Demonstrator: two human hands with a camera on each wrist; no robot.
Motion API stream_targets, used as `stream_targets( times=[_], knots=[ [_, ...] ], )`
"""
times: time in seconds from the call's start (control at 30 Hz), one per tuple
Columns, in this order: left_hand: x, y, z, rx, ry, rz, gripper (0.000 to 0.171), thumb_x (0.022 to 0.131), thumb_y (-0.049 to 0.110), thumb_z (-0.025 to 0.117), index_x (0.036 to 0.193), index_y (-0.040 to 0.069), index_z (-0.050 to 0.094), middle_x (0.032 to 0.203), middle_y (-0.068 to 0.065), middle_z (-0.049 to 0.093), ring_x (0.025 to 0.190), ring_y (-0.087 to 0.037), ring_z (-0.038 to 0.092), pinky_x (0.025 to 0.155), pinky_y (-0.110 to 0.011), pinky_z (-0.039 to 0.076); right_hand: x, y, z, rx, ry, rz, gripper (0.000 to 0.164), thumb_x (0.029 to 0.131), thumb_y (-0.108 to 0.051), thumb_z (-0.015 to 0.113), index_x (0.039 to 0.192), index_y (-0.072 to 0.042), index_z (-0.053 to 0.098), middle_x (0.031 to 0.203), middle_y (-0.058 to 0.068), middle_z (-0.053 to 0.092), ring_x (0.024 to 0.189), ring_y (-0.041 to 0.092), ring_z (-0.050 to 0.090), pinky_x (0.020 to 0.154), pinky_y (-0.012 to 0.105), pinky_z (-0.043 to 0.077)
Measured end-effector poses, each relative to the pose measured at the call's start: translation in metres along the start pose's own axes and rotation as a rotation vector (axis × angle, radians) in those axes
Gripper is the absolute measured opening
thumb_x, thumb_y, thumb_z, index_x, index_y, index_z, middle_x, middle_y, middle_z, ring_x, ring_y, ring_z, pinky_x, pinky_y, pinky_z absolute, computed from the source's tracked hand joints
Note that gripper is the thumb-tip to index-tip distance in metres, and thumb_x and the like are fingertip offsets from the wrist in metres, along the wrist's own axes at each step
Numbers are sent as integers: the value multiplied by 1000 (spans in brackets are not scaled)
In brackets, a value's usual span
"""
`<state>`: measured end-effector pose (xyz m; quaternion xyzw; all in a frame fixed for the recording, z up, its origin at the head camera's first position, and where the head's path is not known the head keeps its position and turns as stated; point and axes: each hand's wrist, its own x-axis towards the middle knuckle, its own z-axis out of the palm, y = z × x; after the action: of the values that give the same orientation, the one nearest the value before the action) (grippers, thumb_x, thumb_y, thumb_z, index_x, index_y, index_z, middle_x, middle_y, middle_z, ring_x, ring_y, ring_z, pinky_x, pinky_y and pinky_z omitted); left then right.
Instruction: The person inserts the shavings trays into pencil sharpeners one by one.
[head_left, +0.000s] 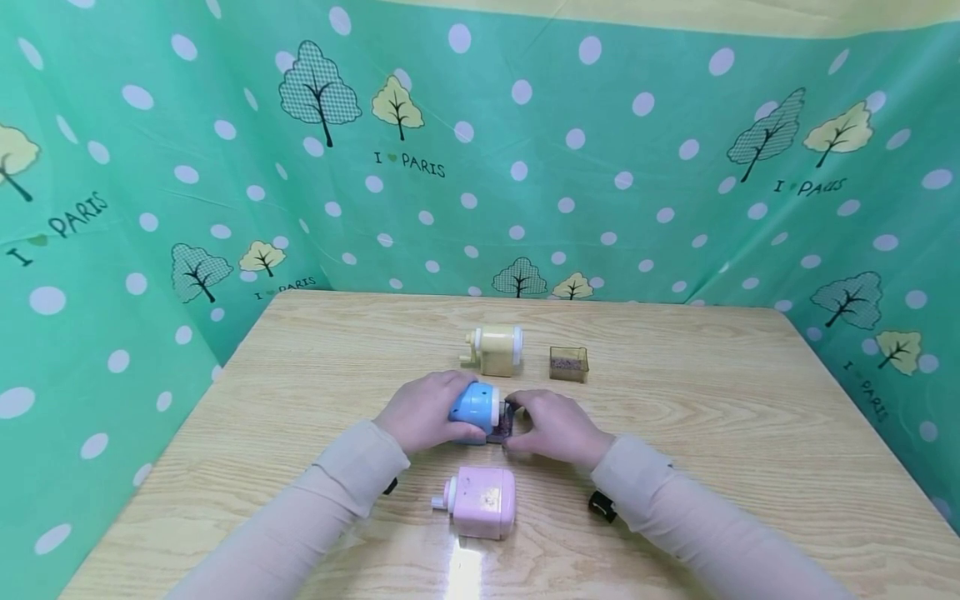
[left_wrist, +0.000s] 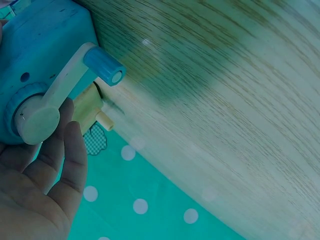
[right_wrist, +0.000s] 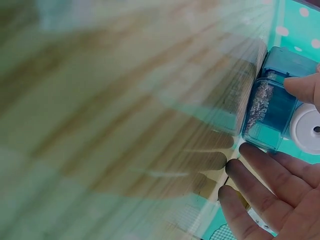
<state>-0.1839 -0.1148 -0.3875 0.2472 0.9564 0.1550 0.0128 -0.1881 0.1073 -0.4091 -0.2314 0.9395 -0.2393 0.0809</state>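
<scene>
A blue crank pencil sharpener [head_left: 474, 406] stands mid-table, its crank arm [left_wrist: 65, 80] facing the left wrist camera. The left hand [head_left: 427, 414] grips its body from the left, thumb at the near side. At the sharpener's right end, the right hand [head_left: 558, 427] pinches the see-through shavings drawer [right_wrist: 260, 107] between thumb and fingers. Dark shavings show inside that drawer, which sticks partly out of the body. Above it is the sharpener's white round pencil end [right_wrist: 307, 129]. The left palm hides part of the blue body in the head view.
Behind the hands stands a yellow sharpener [head_left: 497, 350], with a small amber drawer [head_left: 568, 364] of shavings to its right. Nearer the front lies a pink sharpener [head_left: 483, 502], between the forearms. A green dotted cloth [head_left: 517, 167] hangs around the wooden table [head_left: 712, 400].
</scene>
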Motion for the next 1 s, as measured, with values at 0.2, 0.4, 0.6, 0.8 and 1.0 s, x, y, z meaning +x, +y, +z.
stream_targets(
  times=[0.2, 0.4, 0.6, 0.8, 1.0],
  knots=[
    [-1, 0, 0, 2, -6, -9, 77, 75, 54, 80, 136, 14, 54, 122, -7, 66, 100, -21, 62, 85, -40, 54, 1, -1, 1, 1, -3, -3, 66, 74, -32, 84, 131, -7, 61, 116, 9, 71, 106, 27, 66, 94, 45, 53],
    [0, 0, 0, -2, -5, -7, 77, 75, 53, 81, 136, 14, 54, 121, -8, 66, 98, -21, 62, 84, -40, 54, 3, -1, 2, 11, -3, -11, 67, 74, -32, 84, 131, -6, 61, 116, 9, 71, 103, 25, 66, 91, 43, 54],
    [0, -1, 0, -2, -7, -6, 77, 76, 53, 80, 136, 14, 54, 122, -8, 66, 99, -21, 62, 85, -41, 54, 5, -2, 3, 18, -7, -11, 67, 74, -32, 83, 132, -6, 60, 117, 9, 70, 104, 24, 65, 92, 42, 54],
    [-1, -2, 0, 3, 1, 7, 76, 76, 53, 80, 136, 14, 54, 122, -8, 66, 99, -21, 62, 84, -40, 54, 6, -4, 3, 24, -17, -17, 66, 74, -32, 83, 131, -5, 61, 117, 10, 70, 105, 25, 65, 94, 43, 53],
    [0, -2, 0, -5, -1, 12, 76, 77, 53, 80, 136, 13, 54, 122, -8, 66, 99, -21, 62, 84, -41, 54, 8, -5, 4, 16, -21, -26, 65, 75, -32, 82, 130, -3, 61, 118, 11, 70, 108, 28, 65, 96, 44, 53]
  ],
)
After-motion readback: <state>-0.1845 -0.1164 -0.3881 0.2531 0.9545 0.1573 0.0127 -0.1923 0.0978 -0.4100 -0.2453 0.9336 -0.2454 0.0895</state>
